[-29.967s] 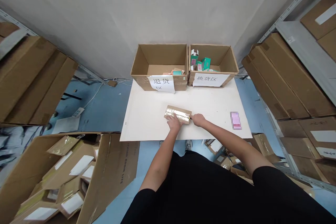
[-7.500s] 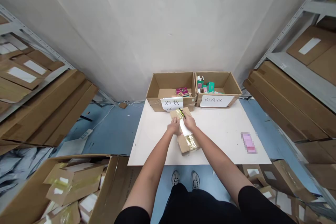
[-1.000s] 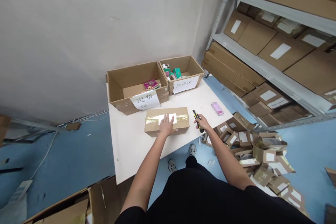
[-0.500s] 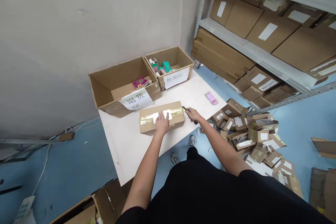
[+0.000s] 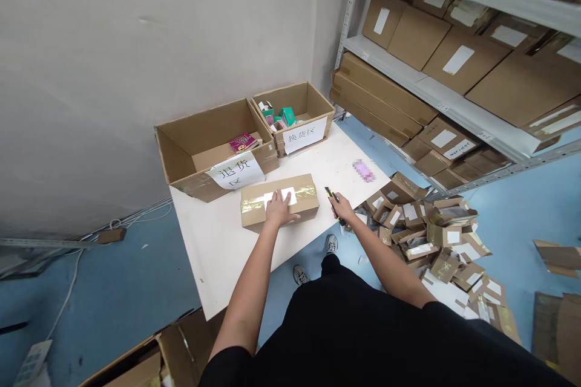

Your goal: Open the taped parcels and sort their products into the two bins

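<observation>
A closed cardboard box (image 5: 254, 213) lies on the white table (image 5: 213, 260), with shiny clear tape and a white label along its top. My left hand (image 5: 279, 208) rests on the label and near edge of that box, fingers spread. In my right hand (image 5: 341, 207) is a black and yellow utility knife (image 5: 330, 195), its tip pointing up and left. Knife and box are apart, with a strip of bare table between them.
Two open cartons with handwritten signs, a larger one (image 5: 190, 189) and a smaller one (image 5: 329, 127), stand at the table's back. A pixelated pink item (image 5: 364, 170) lies right. Torn boxes (image 5: 447, 236) heap on the floor beside a shelf rack (image 5: 408, 75).
My right hand has drawn the utility knife away from the box's right end, moving slightly right. My left hand stays on the box.
</observation>
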